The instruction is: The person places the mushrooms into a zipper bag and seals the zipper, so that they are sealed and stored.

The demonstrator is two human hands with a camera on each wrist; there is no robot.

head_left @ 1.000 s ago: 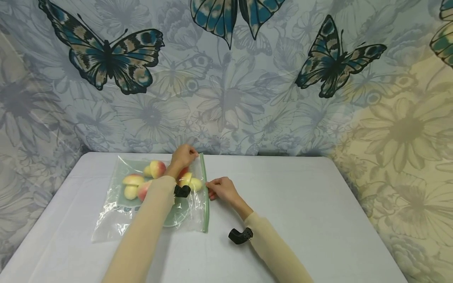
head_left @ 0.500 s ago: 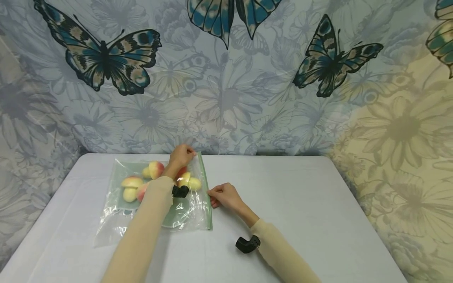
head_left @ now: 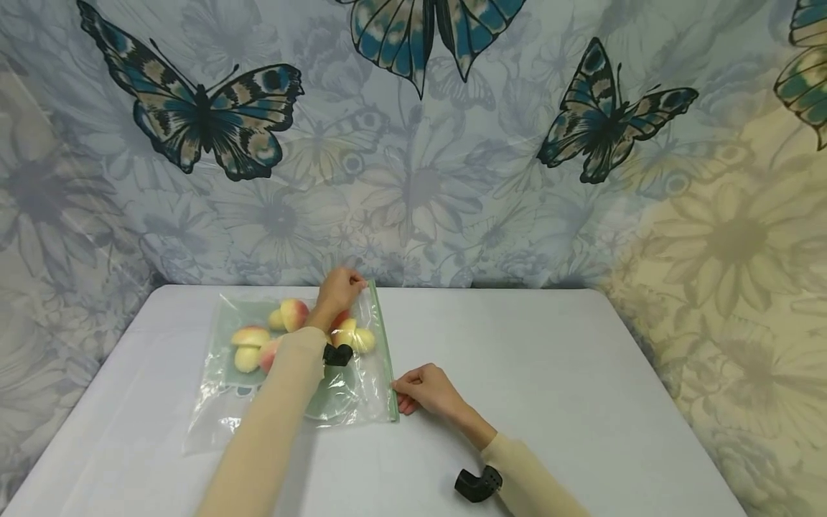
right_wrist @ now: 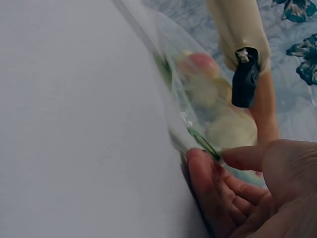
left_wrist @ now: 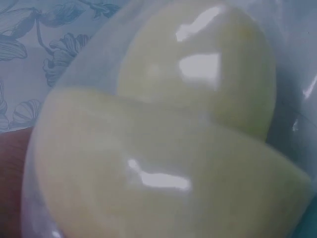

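A clear zip bag point(head_left: 213, 424) lies flat on the left of the table, its green zip strip point(head_left: 381, 323) on the right side. Inside are several yellow-and-red mushroom-shaped pieces point(head_left: 248, 348) and a pale green, plate-like item point(head_left: 329, 403). My left hand point(head_left: 341, 291) pinches the far end of the strip, its forearm crossing over the bag. Nearer the strip's front end, thumb and finger of my right hand point(head_left: 429, 390) pinch the edge; the right wrist view shows this hand point(right_wrist: 262, 188) on the green strip point(right_wrist: 203, 141). One glossy yellow piece point(left_wrist: 163, 163) fills the left wrist view through the plastic.
The table point(head_left: 549, 373) wears a white cover. Behind it hangs a cloth backdrop point(head_left: 420, 187) with butterflies and flowers. A black wrist-worn device point(head_left: 478, 485) sits at the right cuff, another point(head_left: 338, 354) at the left.
My right hand has slid along the green strip toward the front of the table, from about its middle to near its front end. The left hand stays at the far corner.
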